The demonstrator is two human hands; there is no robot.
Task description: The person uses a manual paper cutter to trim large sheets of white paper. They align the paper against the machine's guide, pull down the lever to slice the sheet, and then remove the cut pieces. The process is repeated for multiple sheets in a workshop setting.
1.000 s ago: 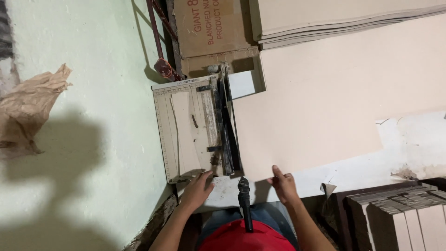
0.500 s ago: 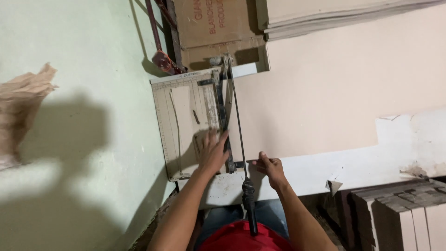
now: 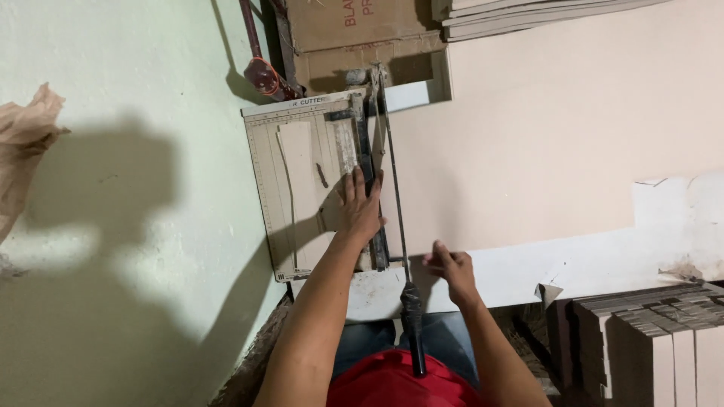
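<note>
Pink card sheet (image 3: pixel 528 143) under right hand (image 3: pixel 450 265) — flat grip, left hand (image 3: pixel 360 205) pressing cutter (image 3: pixel 317 181) — open

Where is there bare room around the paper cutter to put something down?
Free: the pale floor left of the paper cutter, up to the crumpled brown paper; also the white strip below the big beige sheet. Crowded: the cutter bed under the left hand, and the blade handle beside the right hand.

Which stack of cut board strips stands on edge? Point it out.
The stack of strips at the lower right, beside the person's right arm, stands on edge. The other stack of sheets, at the top, lies flat.
</note>
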